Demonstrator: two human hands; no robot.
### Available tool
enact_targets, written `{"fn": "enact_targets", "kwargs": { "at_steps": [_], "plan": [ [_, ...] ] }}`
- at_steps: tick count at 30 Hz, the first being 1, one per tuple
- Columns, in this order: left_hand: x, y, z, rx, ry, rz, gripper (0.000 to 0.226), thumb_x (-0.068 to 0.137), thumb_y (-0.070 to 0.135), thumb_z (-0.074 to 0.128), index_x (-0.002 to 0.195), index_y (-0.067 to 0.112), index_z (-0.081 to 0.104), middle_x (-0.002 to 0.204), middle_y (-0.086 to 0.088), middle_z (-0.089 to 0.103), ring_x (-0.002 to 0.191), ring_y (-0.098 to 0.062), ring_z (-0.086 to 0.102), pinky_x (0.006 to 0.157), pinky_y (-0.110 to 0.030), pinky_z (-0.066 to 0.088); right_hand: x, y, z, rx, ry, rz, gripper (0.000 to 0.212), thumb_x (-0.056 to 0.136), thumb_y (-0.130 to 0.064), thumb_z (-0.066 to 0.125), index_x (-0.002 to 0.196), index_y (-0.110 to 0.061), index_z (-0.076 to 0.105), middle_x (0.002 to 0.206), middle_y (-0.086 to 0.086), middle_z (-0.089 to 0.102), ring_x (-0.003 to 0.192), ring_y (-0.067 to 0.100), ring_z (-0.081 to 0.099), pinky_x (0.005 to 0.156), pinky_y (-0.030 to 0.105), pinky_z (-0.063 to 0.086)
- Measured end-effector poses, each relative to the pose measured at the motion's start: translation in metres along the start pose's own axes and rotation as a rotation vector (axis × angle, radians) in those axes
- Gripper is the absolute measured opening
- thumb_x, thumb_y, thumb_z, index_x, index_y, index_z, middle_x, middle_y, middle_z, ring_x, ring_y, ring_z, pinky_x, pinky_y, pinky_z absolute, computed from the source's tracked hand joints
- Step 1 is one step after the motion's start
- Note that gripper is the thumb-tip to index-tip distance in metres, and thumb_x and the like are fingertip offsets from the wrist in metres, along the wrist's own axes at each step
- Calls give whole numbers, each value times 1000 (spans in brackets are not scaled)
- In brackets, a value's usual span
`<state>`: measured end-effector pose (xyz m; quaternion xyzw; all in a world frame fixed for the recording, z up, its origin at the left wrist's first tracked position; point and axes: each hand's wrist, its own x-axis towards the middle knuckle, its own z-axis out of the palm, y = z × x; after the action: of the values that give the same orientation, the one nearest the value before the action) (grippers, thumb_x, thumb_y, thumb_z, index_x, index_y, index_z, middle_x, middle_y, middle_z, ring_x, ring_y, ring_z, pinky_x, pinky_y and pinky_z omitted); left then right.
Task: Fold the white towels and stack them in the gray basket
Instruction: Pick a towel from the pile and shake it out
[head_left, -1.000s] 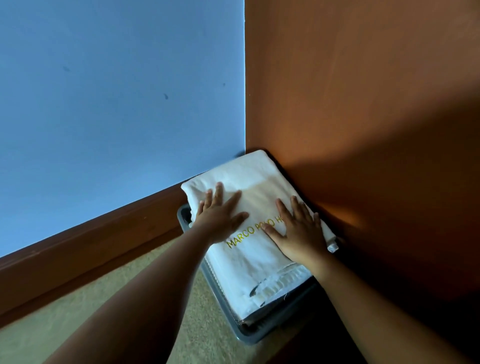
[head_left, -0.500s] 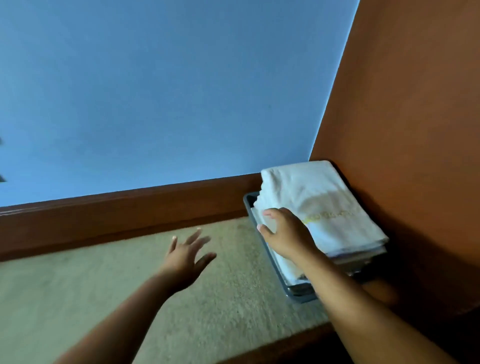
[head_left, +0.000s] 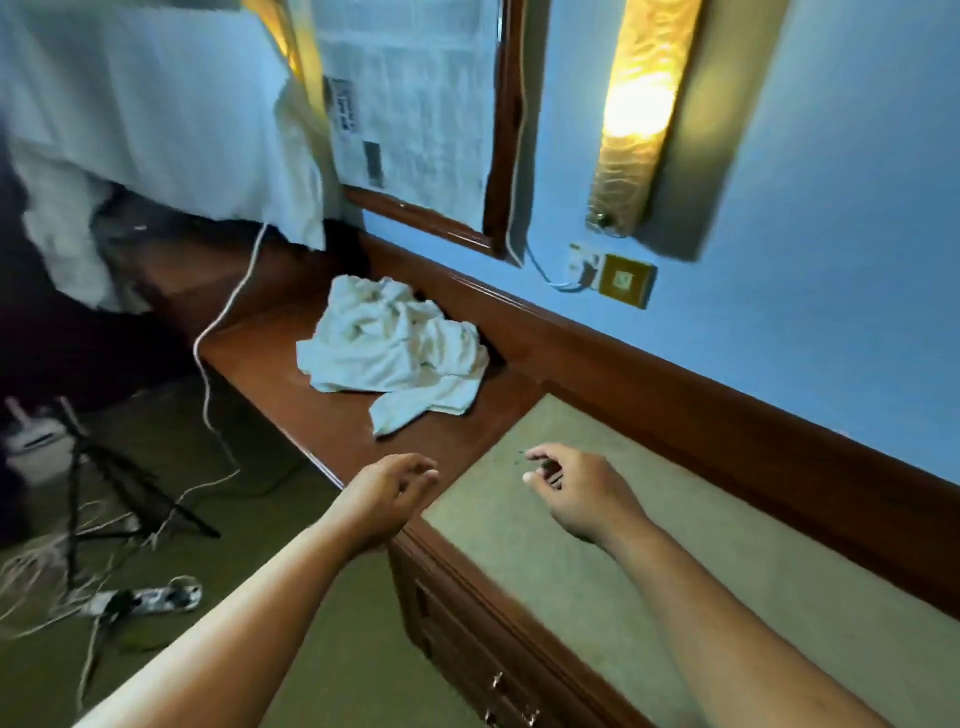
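A crumpled heap of white towels (head_left: 397, 345) lies on the brown wooden part of the desk (head_left: 332, 421), close to the back ledge. My left hand (head_left: 387, 491) hovers at the desk's front edge, just short of the heap, fingers loosely curled and holding nothing. My right hand (head_left: 582, 491) floats over the beige desk pad (head_left: 675, 571), right of the heap, fingers apart and empty. The gray basket and its folded stack are out of view.
A white cable (head_left: 223, 322) trails from the wall socket (head_left: 587, 262) over the desk's left end to the floor. A lit wall lamp (head_left: 639, 104) and a framed mirror (head_left: 415, 104) hang above. A tripod (head_left: 104, 483), a power strip (head_left: 140, 600) and cables lie on the floor at left.
My view has swung left, away from the basket in the corner. Both hands have left the folded stack and now hang empty near the crumpled heap.
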<state>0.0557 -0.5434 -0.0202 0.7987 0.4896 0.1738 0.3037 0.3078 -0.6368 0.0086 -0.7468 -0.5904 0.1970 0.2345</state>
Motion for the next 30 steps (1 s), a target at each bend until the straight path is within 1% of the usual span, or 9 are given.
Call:
{"fn": "enact_targets", "kwargs": {
  "at_steps": [3, 7, 11, 14, 16, 19, 23, 26, 30],
  "plan": [
    [-17, -44, -38, -52, 86, -136, 15, 99, 41, 59, 110, 37, 68, 94, 18, 68, 82, 3, 62, 75, -19, 47, 42, -53, 38, 15, -83, -111, 24, 90, -41, 63, 113, -36, 65, 86, -17, 65, 84, 2, 62, 71, 26, 51],
    [-15, -88, -60, -74, 133, -239, 10, 99, 41, 59, 105, 41, 67, 91, 15, 69, 77, 2, 61, 68, -14, 45, 90, -89, 73, 15, -125, -176, 24, 90, -43, 63, 113, -37, 65, 87, -18, 65, 88, 2, 61, 77, 31, 54],
    [29, -119, -77, -55, 121, -263, 9, 98, 42, 60, 105, 43, 65, 89, 15, 68, 77, 1, 61, 66, -11, 43, 146, -104, 96, 21, -150, -179, 25, 90, -43, 63, 114, -36, 65, 92, -18, 66, 91, 4, 62, 77, 29, 53],
    [75, -136, -91, -60, 116, -245, 13, 98, 41, 60, 109, 39, 67, 91, 17, 67, 77, 4, 60, 67, -11, 43, 194, -109, 104, 6, -164, -155, 25, 92, -43, 61, 116, -36, 65, 96, -19, 64, 92, 5, 61, 77, 28, 52],
    [102, -146, -101, -61, 81, -241, 17, 97, 42, 60, 112, 38, 68, 95, 17, 67, 81, 2, 61, 73, -17, 48, 225, -113, 108, 15, -162, -140, 26, 91, -43, 61, 116, -35, 67, 90, -19, 63, 91, 5, 62, 78, 30, 54],
    [138, -165, -115, -56, 56, -253, 20, 97, 44, 60, 114, 39, 67, 104, 19, 68, 89, 0, 64, 83, -24, 54, 272, -121, 119, 18, -188, -110, 26, 92, -42, 62, 116, -34, 66, 91, -16, 66, 88, 5, 63, 78, 31, 54],
    [176, -201, -131, -76, 64, -275, 19, 98, 43, 60, 115, 37, 67, 97, 18, 67, 83, 0, 62, 72, -14, 47, 329, -128, 148, 35, -203, -59, 23, 91, -39, 61, 113, -34, 66, 90, -13, 65, 84, 4, 62, 75, 30, 53],
    [204, -233, -142, -90, 30, -278, 20, 98, 41, 60, 116, 36, 67, 86, 21, 64, 74, 4, 59, 67, -12, 42, 366, -131, 181, 69, -235, 23, 15, 92, -36, 62, 107, -34, 63, 84, -11, 65, 80, 4, 62, 69, 27, 51],
    [257, -283, -163, -72, -29, -264, 20, 99, 42, 59, 116, 35, 67, 77, 21, 61, 69, 8, 57, 64, -12, 42, 423, -130, 227, 121, -251, 157, 20, 90, -37, 61, 110, -33, 62, 91, -15, 65, 91, 8, 62, 78, 27, 51]
  ]
}}
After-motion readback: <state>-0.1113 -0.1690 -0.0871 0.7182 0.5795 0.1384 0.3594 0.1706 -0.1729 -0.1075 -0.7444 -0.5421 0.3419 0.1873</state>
